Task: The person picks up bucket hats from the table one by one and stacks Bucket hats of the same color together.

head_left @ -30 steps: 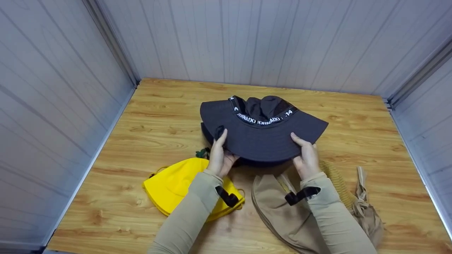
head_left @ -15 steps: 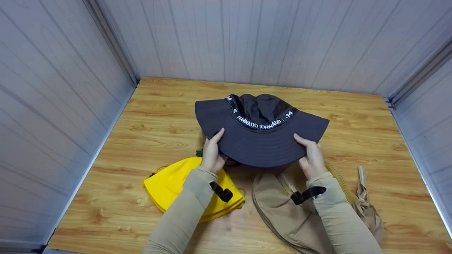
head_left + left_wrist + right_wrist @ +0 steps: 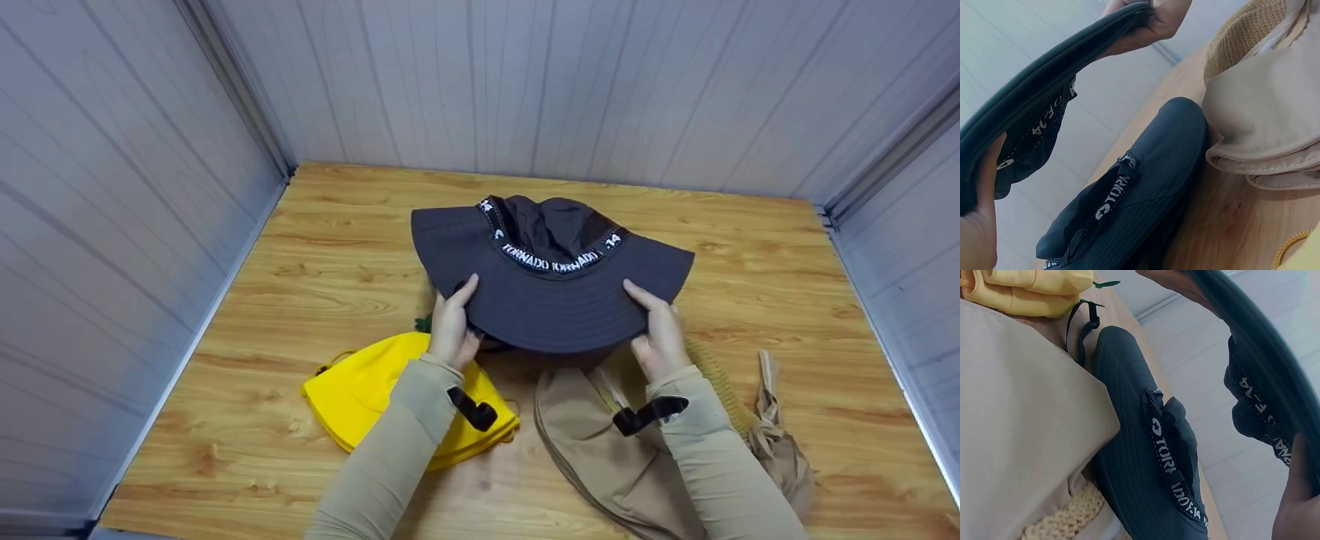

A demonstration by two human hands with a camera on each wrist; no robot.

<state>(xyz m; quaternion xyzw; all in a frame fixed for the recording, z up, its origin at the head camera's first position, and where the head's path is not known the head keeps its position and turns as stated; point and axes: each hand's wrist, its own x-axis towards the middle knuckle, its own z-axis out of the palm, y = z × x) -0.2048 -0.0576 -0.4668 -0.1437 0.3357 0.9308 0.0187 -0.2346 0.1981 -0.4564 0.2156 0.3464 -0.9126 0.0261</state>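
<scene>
A dark grey bucket hat (image 3: 562, 307) with white "TORNADO" lettering on its black band is raised off the table, its near brim tipped toward me. My left hand (image 3: 452, 330) pinches the brim at its left, thumb on the upper face. The right hand (image 3: 660, 334) grips the same brim opposite, its thumb likewise on top. Both wrist views show a second dark hat (image 3: 1168, 146) with matching lettering, lying on the table below the raised one. A yellow hat (image 3: 367, 382) lies under my left forearm. Below the right forearm is a beige cloth hat (image 3: 600, 442).
A mustard knitted piece (image 3: 724, 394) and a beige tied strap (image 3: 769, 405) lie at the right beside the beige hat. A small green leaf-shaped piece (image 3: 423, 324) pokes out behind the yellow hat. Pale panel walls (image 3: 510, 90) enclose the wooden table (image 3: 247, 420).
Both hands have spread slightly apart along the brim, and the raised hat has shifted a little left and toward me. Over the last half second it has barely moved.
</scene>
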